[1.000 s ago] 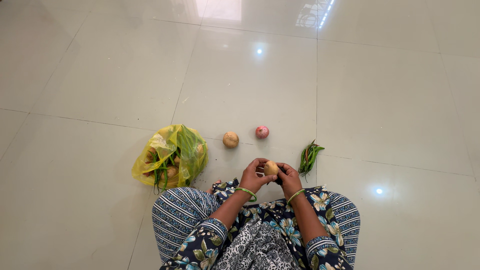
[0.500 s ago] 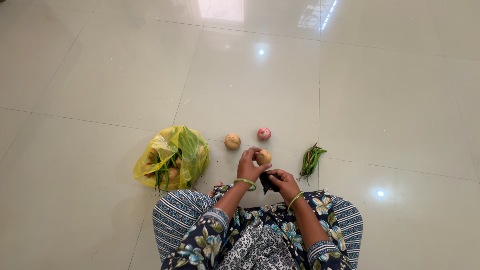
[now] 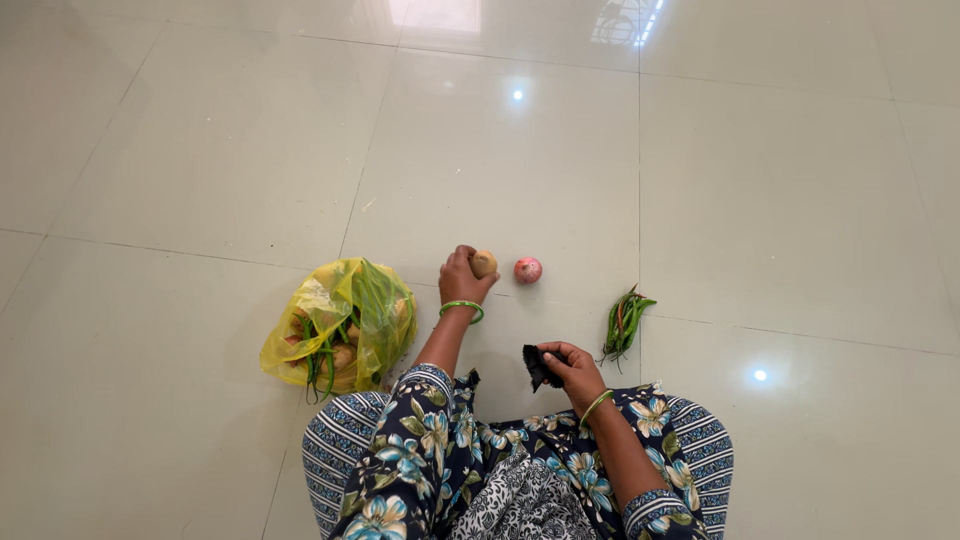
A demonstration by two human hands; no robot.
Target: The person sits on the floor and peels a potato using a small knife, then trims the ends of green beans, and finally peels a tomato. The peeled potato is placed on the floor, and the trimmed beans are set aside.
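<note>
Hands — L (image 3: 462, 279) round potato (image 3: 484, 263), R (image 3: 570, 366) gripping black cloth (image 3: 536, 365)

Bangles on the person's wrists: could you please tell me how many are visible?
2. One green bangle is on the left wrist, just below the left hand; the other green bangle is on the right wrist, below the right hand.

— What are you wearing? 
— Your navy floral tunic (image 3: 440, 450) has striped cuffs; a green bangle circles each wrist, at your left hand (image 3: 462, 278) and right hand (image 3: 570, 365).
</note>
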